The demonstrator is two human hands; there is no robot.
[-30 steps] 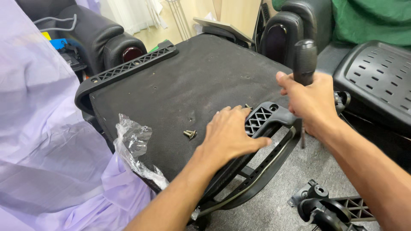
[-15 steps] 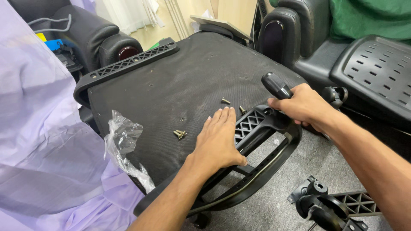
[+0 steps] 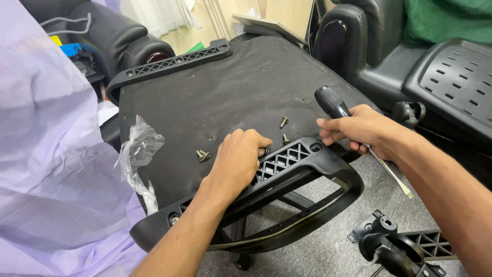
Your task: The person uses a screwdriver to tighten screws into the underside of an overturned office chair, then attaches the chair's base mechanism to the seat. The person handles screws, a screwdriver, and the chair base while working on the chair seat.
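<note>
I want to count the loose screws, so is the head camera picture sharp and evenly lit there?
Head view: sharp, soft even light; loose screws beside the left hand read clearly on the black seat underside; slight glare on the plastic wrap; edges bow slightly.

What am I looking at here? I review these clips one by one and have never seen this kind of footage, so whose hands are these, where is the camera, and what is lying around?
There is no machine: a person works with bare hands, and the single camera sits on their head, looking down. The big dark fabric surface is the underside of an office chair seat, turned over. The left hand is curled with its fingertips down at the seat's near edge, beside the black latticed armrest bracket. The right hand grips a screwdriver with a black handle, its metal shaft pointing down toward the floor. Loose screws lie on the fabric, with a few more nearer the bracket. A crumpled clear plastic bag lies at the seat's left edge, next to lilac sheeting. Other black chair parts stand around, and a wheeled base piece lies on the floor.
</note>
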